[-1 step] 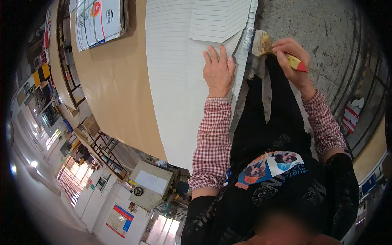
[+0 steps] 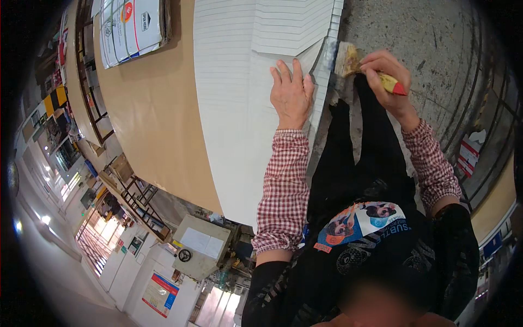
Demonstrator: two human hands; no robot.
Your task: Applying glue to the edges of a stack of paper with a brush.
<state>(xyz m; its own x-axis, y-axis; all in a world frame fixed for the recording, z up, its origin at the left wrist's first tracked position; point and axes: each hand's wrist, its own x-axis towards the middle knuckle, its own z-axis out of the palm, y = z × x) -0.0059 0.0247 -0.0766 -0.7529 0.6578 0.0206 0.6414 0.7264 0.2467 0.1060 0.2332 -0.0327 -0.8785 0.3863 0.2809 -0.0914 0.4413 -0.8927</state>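
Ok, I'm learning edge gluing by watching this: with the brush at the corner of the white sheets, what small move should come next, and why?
Probably a short stroke of the brush along the edge of the stack of white sheets. Its bristles sit at the stack's grey-smeared edge, the right hand grips the yellow and red handle, and the left hand lies flat on the top sheet beside that edge, steadying it.

White stacked sheets [image 2: 239, 109]: matt paper, smooth, finely ribbed. Tabletop [image 2: 147, 109]: matt tan board. Floor [image 2: 436, 49]: rough grey concrete. Brush [image 2: 362, 68]: pale bristles, glossy yellow-red handle. Sleeves [image 2: 283, 185]: checked cloth.
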